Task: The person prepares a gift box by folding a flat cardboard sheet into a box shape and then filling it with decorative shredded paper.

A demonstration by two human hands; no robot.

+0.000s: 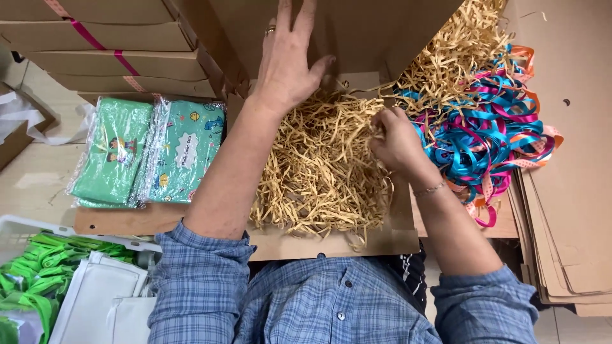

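We look steeply down from our one head-worn camera, close over the open brown cardboard box (331, 245) before us.

Green pouches (148, 151): wrapped, desk's left edge.
Ribbons (488, 130): tangled, right edge.
Flat cardboard (567, 255): stacked, right corner.
Boxes (95, 44): far-left corner.

An open cardboard box (331, 245) lay directly before the person with shredded paper filling (319, 172) in it; the left hand (287, 64) rested on the raised lid behind the filling, and the right hand (395, 143) was in the filling at its right edge. Right of the box lay a heap of ribbons (484, 127), with more shredded paper behind it and a pile of flat cardboard sheets (567, 255) further right. Left of the box lay two wrapped pouches (150, 153) side by side, stacked closed boxes (102, 57) behind them and a basket (25, 226) of cloth items nearer the person.
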